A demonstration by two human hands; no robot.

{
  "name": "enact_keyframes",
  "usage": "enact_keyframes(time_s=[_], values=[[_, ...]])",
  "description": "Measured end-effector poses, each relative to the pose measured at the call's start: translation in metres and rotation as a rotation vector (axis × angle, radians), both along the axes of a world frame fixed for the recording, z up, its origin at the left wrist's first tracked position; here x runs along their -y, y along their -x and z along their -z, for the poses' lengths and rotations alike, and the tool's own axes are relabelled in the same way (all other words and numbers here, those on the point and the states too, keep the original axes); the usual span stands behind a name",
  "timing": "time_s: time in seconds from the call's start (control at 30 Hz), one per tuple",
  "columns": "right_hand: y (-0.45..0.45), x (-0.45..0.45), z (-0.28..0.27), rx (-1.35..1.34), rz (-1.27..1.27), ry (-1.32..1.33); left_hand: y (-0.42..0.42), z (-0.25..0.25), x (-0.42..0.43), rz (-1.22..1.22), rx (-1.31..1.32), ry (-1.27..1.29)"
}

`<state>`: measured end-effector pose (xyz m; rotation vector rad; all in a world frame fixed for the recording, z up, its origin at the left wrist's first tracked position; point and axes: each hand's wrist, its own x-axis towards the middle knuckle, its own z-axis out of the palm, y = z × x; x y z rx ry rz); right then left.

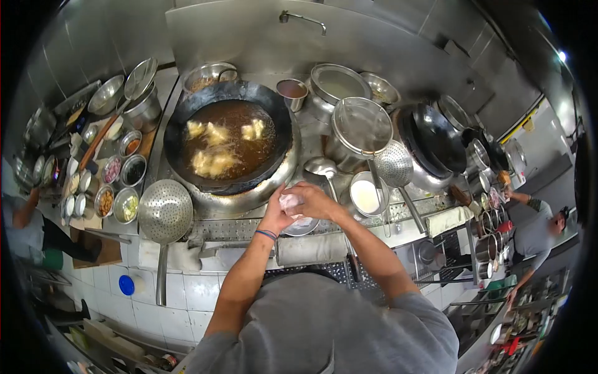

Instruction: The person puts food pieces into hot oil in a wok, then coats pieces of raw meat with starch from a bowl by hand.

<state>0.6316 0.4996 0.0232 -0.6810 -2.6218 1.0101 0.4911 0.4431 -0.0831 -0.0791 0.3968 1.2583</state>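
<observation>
Clasped round a pale lump, my left hand and right hand adjoin a bowl, wok and ladle beyond.

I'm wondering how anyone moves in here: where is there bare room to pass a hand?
A small steel patch looks bare between the wok and the strainer-topped pot, behind the ladle. Floor tiles lie bare between the large skimmer and grey left sleeve. Bowls crowd the left side.

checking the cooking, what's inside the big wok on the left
The wok holds brown liquid with pale golden pieces at its surface. The wok's bottom and the pieces' undersides are hidden.
</observation>
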Motion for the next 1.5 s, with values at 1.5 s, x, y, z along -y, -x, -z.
enact_keyframes(time_s=[1.5], values=[[-0.019,-0.032,0.046,-0.448,0.31,0.566,0.007,-0.011,-0.006,-0.028,-0.521,-0.081]])
